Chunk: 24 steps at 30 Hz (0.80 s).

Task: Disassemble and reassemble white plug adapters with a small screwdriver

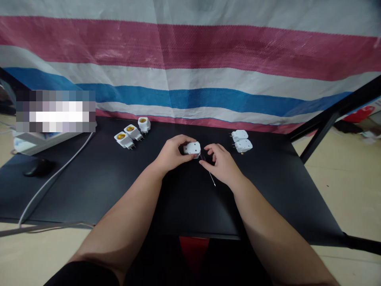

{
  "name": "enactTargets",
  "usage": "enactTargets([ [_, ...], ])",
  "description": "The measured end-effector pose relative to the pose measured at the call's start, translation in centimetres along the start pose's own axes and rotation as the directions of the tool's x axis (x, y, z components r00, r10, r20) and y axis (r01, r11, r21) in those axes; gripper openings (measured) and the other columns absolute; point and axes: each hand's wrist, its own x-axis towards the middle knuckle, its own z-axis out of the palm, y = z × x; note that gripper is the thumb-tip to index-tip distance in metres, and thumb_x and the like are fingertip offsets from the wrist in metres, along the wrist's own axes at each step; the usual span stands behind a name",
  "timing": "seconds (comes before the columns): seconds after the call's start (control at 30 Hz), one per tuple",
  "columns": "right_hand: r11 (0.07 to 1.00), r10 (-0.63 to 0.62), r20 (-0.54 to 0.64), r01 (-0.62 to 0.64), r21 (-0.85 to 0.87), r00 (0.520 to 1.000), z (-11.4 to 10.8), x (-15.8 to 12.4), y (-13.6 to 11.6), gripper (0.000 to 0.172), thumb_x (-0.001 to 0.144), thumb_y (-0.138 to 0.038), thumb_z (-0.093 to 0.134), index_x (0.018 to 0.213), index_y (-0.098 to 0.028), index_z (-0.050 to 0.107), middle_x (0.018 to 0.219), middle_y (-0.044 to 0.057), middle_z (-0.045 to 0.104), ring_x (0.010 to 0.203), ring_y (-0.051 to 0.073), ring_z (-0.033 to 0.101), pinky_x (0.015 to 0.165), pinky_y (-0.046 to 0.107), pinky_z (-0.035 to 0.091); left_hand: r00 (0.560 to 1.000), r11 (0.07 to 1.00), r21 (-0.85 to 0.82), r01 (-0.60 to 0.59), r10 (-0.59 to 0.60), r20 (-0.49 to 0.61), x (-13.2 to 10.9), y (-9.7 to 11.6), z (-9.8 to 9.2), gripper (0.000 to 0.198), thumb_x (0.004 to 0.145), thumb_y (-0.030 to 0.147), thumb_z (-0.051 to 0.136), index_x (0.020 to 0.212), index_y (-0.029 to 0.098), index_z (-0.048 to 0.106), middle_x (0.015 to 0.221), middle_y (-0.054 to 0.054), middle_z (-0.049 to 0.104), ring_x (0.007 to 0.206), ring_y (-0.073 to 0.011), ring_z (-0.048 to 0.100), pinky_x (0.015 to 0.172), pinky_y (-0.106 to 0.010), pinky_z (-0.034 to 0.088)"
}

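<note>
My left hand (172,153) is closed round a white plug-in lamp socket (192,148), held just above the black table (89,186). My right hand (222,163) sits right beside it with its fingers curled; a thin metal tool (210,175), probably a screwdriver, runs under that hand with its tip pointing toward me. Whether the fingers grip the tool I cannot tell. Three white sockets with yellow centres (132,134) lie in a row at the back left. Two more white sockets (241,141) lie at the back right.
A striped pink, white and blue tarp (190,59) hangs behind the table. A black mouse (37,167) and a white cable (56,171) lie at the left. A black frame bar (333,113) slants at the right. A red object (193,248) shows below the front edge.
</note>
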Motion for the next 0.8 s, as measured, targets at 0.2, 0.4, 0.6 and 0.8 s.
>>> enactTargets([
  [0.2,0.995,0.095,0.079,-0.093,-0.026,0.992,-0.2,0.2,0.4,0.025,0.082,-0.015,0.075,0.106,-0.020,0.073,0.091,0.004,0.074,0.075,0.019,0.065,0.075,0.039,0.053,0.999,0.998,0.036,-0.054,0.054,-0.004,0.0,0.2,0.1,0.041,0.079,0.025,0.092,0.118,0.020,0.078,0.112,-0.008,0.079,0.097,-0.0209,0.071,0.087,-0.036,0.057],
  [0.4,0.890,0.131,-0.156,-0.047,0.453,0.979,-1.8,0.5,1.4,0.040,0.087,-0.023,0.072,0.127,-0.025,0.069,0.082,-0.002,0.070,0.060,0.015,0.065,0.058,0.032,0.054,0.998,0.998,0.001,-0.055,0.055,-0.001,-0.1,0.4,0.4,0.040,0.079,0.024,0.092,0.116,0.019,0.079,0.111,-0.008,0.079,0.094,-0.0199,0.073,0.083,-0.033,0.058],
  [0.6,0.757,-0.048,-0.572,0.404,0.514,0.819,-1.2,0.0,-1.2,0.046,0.095,-0.023,0.076,0.136,-0.036,0.060,0.101,0.000,0.069,0.078,0.018,0.078,0.069,0.035,0.071,0.985,0.987,-0.058,-0.148,0.153,0.085,-0.3,0.9,1.6,0.041,0.077,0.019,0.090,0.116,0.019,0.079,0.111,-0.008,0.079,0.096,-0.0212,0.076,0.084,-0.033,0.059],
  [0.8,0.798,-0.234,-0.574,0.492,0.348,0.785,0.2,-0.7,-2.1,0.041,0.100,-0.023,0.073,0.137,-0.033,0.058,0.110,0.006,0.073,0.090,0.024,0.083,0.077,0.042,0.075,0.973,0.976,-0.087,-0.198,0.206,0.100,-0.4,1.4,2.3,0.037,0.077,0.016,0.087,0.113,0.017,0.078,0.108,-0.009,0.079,0.096,-0.0220,0.076,0.086,-0.034,0.059],
])
